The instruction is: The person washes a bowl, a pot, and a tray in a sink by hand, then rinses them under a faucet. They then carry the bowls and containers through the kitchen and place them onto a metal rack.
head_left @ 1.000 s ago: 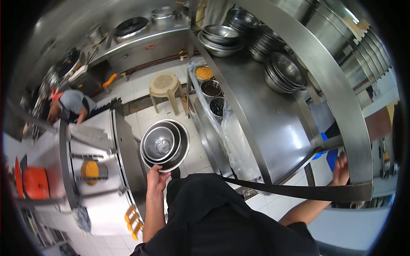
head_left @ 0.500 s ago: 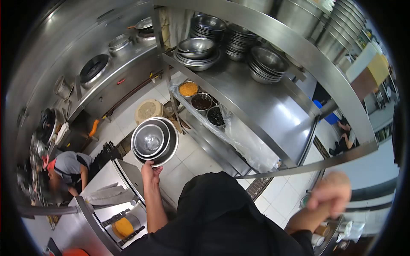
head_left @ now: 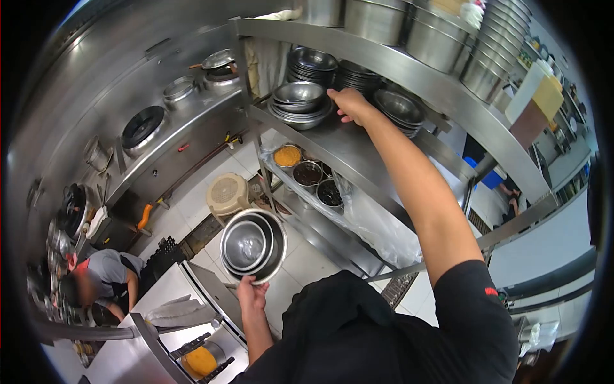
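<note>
My left hand (head_left: pixel 253 293) is closed on the rim of a few nested steel mixing bowls (head_left: pixel 246 245), held out over the floor with their insides facing up. The smallest bowl sits innermost. My right arm stretches across the steel shelf (head_left: pixel 377 153). At its end my right hand (head_left: pixel 350 106) is beside a stack of steel bowls (head_left: pixel 300 96), thumb and loosely bent fingers apart, nothing held. The fingertips are close to the rim of the upper bowls. Right of this hand stands another stack of metal bowls (head_left: pixel 400 107).
Taller bowl stacks (head_left: pixel 312 61) stand behind. Below the shelf are containers of orange food (head_left: pixel 287 155) and dark food (head_left: pixel 307 173), with plastic sheeting (head_left: pixel 384 238) beside them. A beige stool (head_left: pixel 228 194) is on the floor. Another person (head_left: pixel 105 281) bends at lower left. Steel pots (head_left: pixel 435 38) line the upper shelf.
My right hand has swung from the lower right up to the bowl stack on the shelf. The nested bowls in my left hand appear slightly lower and further right as the view shifted.
</note>
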`<move>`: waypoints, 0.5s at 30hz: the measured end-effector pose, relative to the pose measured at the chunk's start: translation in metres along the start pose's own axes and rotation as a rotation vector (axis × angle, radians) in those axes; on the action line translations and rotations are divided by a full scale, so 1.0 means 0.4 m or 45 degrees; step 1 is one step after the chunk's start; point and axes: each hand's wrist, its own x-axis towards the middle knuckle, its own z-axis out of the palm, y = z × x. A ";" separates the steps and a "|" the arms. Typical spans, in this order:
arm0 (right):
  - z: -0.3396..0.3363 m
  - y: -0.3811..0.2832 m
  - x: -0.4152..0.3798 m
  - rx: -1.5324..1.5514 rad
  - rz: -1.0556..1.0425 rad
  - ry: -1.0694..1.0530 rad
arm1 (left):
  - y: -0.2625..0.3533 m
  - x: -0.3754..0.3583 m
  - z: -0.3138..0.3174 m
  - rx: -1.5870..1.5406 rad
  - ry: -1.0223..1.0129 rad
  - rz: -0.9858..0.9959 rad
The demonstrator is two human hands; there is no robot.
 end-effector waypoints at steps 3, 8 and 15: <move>0.026 -0.031 0.080 0.011 0.060 0.052 | -0.044 -0.019 -0.067 -0.011 0.065 -0.059; 0.095 -0.025 0.145 -0.406 -0.031 0.144 | -0.072 -0.037 -0.139 -0.004 0.119 -0.059; 0.117 0.000 0.176 -0.591 -0.125 0.201 | -0.031 -0.049 -0.151 -0.019 0.123 -0.007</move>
